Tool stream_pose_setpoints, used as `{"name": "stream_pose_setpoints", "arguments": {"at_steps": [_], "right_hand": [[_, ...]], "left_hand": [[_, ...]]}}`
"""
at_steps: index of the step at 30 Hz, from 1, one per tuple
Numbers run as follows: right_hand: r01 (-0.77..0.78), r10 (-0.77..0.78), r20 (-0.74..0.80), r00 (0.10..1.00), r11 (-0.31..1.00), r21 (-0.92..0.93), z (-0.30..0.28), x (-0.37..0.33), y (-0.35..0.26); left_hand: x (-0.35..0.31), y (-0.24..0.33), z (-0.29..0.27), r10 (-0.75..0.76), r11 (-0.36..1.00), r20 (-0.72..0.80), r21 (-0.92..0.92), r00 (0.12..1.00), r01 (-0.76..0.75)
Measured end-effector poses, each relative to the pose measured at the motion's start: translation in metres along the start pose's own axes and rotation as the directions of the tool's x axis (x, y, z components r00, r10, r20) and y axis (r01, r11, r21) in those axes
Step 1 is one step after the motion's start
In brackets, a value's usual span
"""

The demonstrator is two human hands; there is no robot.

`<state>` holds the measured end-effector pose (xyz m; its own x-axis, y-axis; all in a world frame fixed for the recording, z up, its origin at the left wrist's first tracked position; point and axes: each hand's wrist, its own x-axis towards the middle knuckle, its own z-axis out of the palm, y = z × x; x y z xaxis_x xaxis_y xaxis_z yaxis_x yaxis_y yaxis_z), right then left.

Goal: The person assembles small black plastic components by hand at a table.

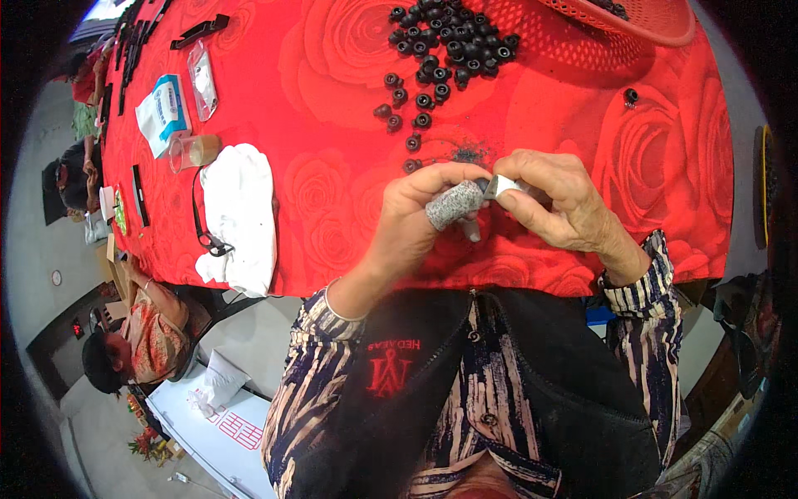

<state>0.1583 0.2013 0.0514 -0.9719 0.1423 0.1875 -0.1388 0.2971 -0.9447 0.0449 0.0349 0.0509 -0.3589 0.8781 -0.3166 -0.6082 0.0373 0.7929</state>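
Observation:
My left hand pinches a small black part between thumb and fingers, and one of its fingers is wrapped in a speckled grey sleeve. Closed around a short blade with a white-wrapped grip, my right hand holds it against or very near that part. Black crumbs lie on the cloth just beyond my hands. Farther off is a heap of round black knob-like parts with hollow centres, and several strays trail toward my left hand.
A red tablecloth covers the table. At the far right stands a red mesh basket, with a lone black part nearby. To the left are a white cloth, a clear cup and a blue-white packet. Other people sit along the left.

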Motion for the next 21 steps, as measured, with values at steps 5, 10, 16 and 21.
{"name": "stream_pose_setpoints", "arguments": {"at_steps": [5,10,16,21], "right_hand": [[-0.043,0.046,-0.088,0.995,0.999,0.032,-0.0024,-0.0003,-0.0023],[-0.115,0.115,-0.155,0.981,0.993,0.013,-0.0067,0.001,-0.0027],[-0.109,0.11,-0.133,0.985,0.994,0.013,-0.0089,0.0028,-0.0063],[-0.142,0.153,-0.119,0.981,0.986,0.091,-0.0077,0.001,-0.0081]], "left_hand": [[0.0032,0.0003,-0.0005,0.002,1.0,-0.001,-0.006,1.0,-0.002],[0.0071,-0.0041,-0.004,-0.037,0.987,0.011,-0.156,0.999,0.039],[0.0071,-0.002,-0.0041,0.032,0.996,0.031,-0.08,0.999,-0.029],[0.0061,-0.0043,-0.0043,0.135,0.99,0.025,0.043,0.991,-0.136]]}}
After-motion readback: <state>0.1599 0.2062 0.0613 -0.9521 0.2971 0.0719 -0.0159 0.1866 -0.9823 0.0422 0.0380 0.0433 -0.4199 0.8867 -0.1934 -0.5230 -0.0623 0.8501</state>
